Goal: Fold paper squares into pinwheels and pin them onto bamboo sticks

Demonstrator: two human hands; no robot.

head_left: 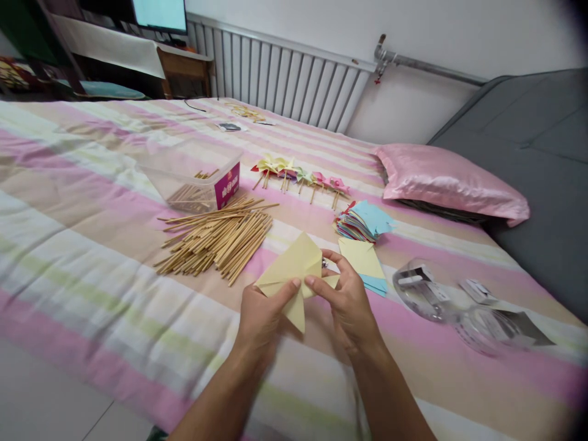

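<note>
Above a pink-striped fabric bedcover, the left hand and right hand firmly pinch a pale-yellow folded-paper pinwheel, with thin tan sticks heaped at the pinwheel's ten o'clock and a glossy pink pillow at two.

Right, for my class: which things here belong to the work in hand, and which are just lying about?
Likely part of the work:
yellow paper, in left hand and right hand
loose sticks
plastic tub holding more sticks
pinwheel-like paper pieces on sticks
stack of coloured paper
yellow and blue sheets

Apparently just lying about:
pink pillow
dark flat object
clear plastic cases (use unclear)
</note>
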